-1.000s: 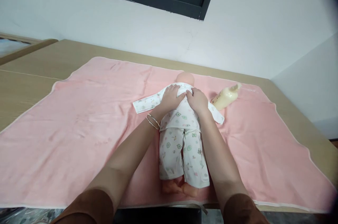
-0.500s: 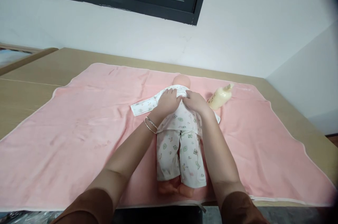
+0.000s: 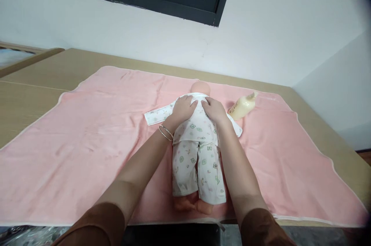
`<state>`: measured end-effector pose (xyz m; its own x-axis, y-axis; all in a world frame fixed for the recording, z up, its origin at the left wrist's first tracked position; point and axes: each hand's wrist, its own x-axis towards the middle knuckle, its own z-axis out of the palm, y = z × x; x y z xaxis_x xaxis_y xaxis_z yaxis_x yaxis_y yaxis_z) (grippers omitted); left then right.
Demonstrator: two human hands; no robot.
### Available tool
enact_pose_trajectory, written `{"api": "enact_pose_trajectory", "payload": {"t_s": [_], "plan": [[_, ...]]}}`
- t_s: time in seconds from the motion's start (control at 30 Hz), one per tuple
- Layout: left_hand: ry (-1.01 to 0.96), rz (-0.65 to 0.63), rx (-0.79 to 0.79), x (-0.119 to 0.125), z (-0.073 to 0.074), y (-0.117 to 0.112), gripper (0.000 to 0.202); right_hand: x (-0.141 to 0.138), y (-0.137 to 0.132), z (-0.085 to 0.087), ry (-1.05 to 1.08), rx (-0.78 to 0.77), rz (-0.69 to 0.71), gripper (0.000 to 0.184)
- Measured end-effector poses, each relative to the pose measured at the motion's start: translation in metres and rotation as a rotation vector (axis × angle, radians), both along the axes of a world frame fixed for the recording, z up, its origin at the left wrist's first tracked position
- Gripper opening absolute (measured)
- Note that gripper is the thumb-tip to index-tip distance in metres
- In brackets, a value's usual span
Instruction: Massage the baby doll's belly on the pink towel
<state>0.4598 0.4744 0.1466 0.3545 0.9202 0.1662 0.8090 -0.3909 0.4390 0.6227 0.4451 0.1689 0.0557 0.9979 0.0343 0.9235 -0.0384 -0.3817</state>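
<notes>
A baby doll [image 3: 199,88] in a white patterned top [image 3: 198,129] and matching trousers [image 3: 185,168] lies with its head away from me and its bare feet [image 3: 204,206] toward me. My left hand [image 3: 183,110] rests spread on the upper left of the top. On the upper right side lies my right hand [image 3: 215,110], its fingers also stretched out. Both thumbs point inward, with a small gap between the hands. The doll's left-side sleeve [image 3: 159,115] lies stretched out flat. A cream-coloured bottle [image 3: 242,107] lies tilted beside the right sleeve [image 3: 236,127].
A pink blanket [image 3: 95,141] with a pale edge spreads under the doll on a wooden table [image 3: 87,58]. Behind it are a white wall [image 3: 162,41] and a dark window frame [image 3: 185,10]. Below the near edge sits a dark object [image 3: 174,235].
My hands have slid slightly apart, outward across the doll's upper body; the thumbs were nearly together before. The doll and the bottle lie as they did.
</notes>
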Motion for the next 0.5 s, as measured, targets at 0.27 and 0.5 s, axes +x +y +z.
{"api": "enact_pose_trajectory", "payload": {"t_s": [0.27, 0.5], "plan": [[0.22, -0.062, -0.094, 0.001, 0.048, -0.046, 0.034, -0.026, -0.025, 0.023, -0.206, -0.08, 0.049, 0.039], [0.147, 0.003, -0.086, 0.002, 0.043, -0.039, 0.04, -0.021, -0.018, 0.019, -0.126, -0.085, -0.021, 0.042]]}}
